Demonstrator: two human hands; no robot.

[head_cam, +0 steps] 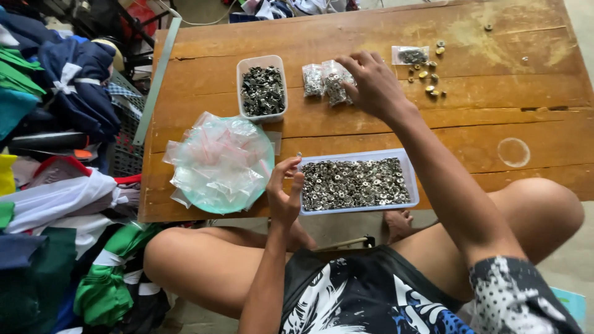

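Observation:
My left hand (284,188) is raised at the near edge of the wooden table (371,37), its thumb and fingers curled together beside a long clear tray (414,179) full of small silver metal rings. A tiny ring (299,154) shows just above the fingertips. My right hand (370,83) reaches across the table and rests on a small filled plastic bag (336,83). A second filled bag (313,80) lies just left of that one.
A square clear tub (262,62) of dark metal pieces stands left of the bags. A green plate piled with empty small plastic bags (219,162) sits at the near left. Loose brass pieces (428,75) and another small bag (411,55) lie far right. Folded clothes (68,80) are stacked left.

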